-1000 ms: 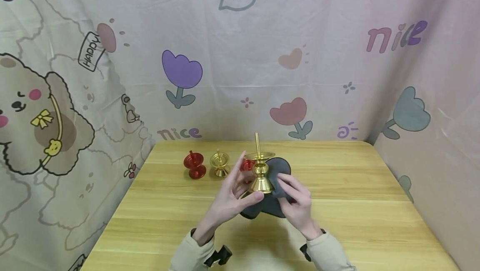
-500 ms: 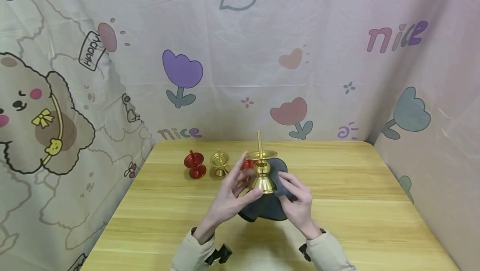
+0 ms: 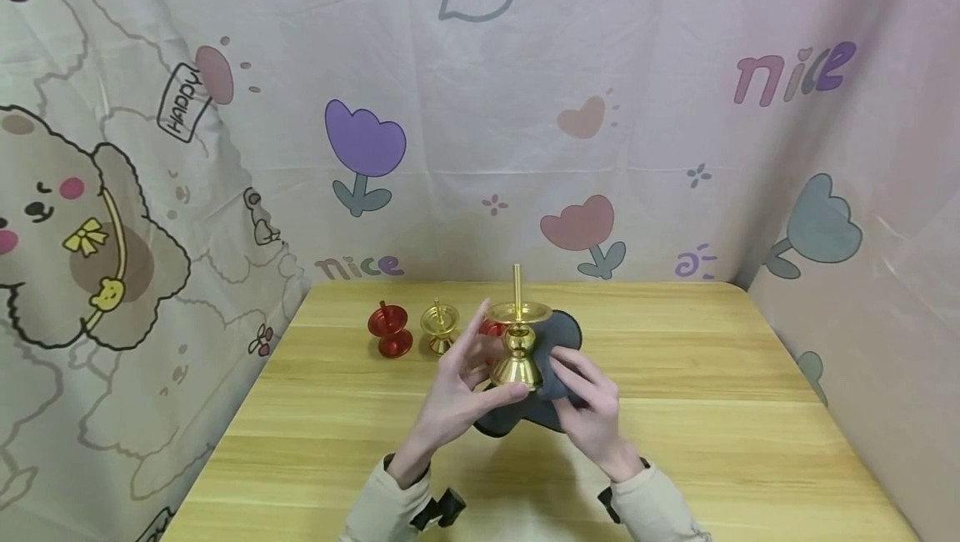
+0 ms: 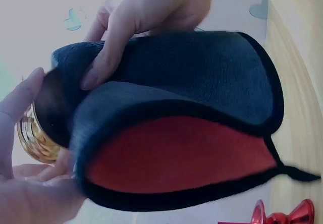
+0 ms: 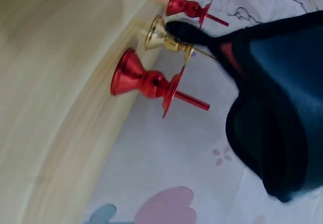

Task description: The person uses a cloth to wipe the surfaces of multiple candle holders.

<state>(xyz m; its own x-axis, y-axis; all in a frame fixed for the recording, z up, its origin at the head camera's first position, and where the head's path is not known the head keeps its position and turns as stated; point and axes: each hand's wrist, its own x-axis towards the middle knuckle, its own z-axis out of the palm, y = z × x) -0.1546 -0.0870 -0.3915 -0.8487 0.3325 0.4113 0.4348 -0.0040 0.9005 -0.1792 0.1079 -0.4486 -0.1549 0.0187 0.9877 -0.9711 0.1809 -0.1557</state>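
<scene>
My left hand (image 3: 457, 396) grips a shiny gold candlestick (image 3: 517, 340) by its flared base, keeping it upright above the table. A thin rod rises from its round dish. In my right hand (image 3: 594, 410) is a bunched cloth (image 4: 202, 67), dark blue-grey with black edging and a red inner side. My right fingers pinch the cloth against the right side of the candlestick's base. The cloth's lower part hangs loose beneath both hands. In the left wrist view the cloth hides much of the gold candlestick (image 4: 36, 141).
Behind the hands stands a row of smaller candlesticks: a red candlestick (image 3: 390, 329) at left, a gold candlestick (image 3: 440, 323) beside it, and another red candlestick (image 5: 149, 81), partly hidden in the head view. The wooden table (image 3: 712, 442) meets a patterned curtain (image 3: 480, 108).
The gold candlestick dips slightly and shifts a little left. My right hand moves slightly left, and the cloth's folds and hanging part change shape. The smaller candlesticks stay put.
</scene>
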